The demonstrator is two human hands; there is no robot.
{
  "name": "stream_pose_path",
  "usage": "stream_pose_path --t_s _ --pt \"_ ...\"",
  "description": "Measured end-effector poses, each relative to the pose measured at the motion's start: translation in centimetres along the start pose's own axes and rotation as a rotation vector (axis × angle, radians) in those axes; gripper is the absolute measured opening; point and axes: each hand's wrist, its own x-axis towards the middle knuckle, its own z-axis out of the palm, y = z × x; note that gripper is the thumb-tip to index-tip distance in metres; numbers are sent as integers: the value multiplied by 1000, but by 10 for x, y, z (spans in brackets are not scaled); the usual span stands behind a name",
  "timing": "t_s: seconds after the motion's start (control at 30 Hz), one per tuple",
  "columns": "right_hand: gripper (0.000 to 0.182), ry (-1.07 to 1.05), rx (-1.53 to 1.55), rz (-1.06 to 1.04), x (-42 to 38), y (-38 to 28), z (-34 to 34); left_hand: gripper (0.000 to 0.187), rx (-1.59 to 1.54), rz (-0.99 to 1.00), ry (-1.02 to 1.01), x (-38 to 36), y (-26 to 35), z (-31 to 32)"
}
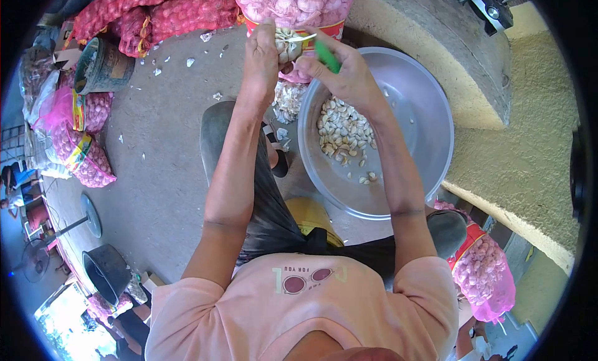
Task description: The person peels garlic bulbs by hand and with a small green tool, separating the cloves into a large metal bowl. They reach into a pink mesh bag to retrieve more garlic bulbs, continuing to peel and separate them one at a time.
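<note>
My left hand (261,59) is closed around a garlic bulb (288,48), held up near the basin's far left side. My right hand (346,75) grips a knife by its green handle (326,57), and its pale blade (305,38) lies against the top of the bulb. Under my right forearm stands a wide grey basin (430,149), with loose garlic cloves (344,129) gathered on its left side. Part of the basin floor is hidden by that arm.
A full pink net sack of garlic (293,6) stands just beyond my hands, with garlic skins (288,103) piled below it. Red sacks (193,15) lie far left. A concrete ledge (479,93) borders the right; another garlic sack (479,271) sits by my right knee.
</note>
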Motion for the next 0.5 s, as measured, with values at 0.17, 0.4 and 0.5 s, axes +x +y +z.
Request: stream_pose_path --t_s 0.17,0.4,0.5 --pt "52 181 -8 -115 7 6 8 43 57 43 -3 1 -4 -3" --pt "19 351 -224 -382 24 19 11 41 84 -38 -108 -1 -5 2" --pt "14 464 -149 -294 28 22 22 38 164 173 -14 3 -19 8"
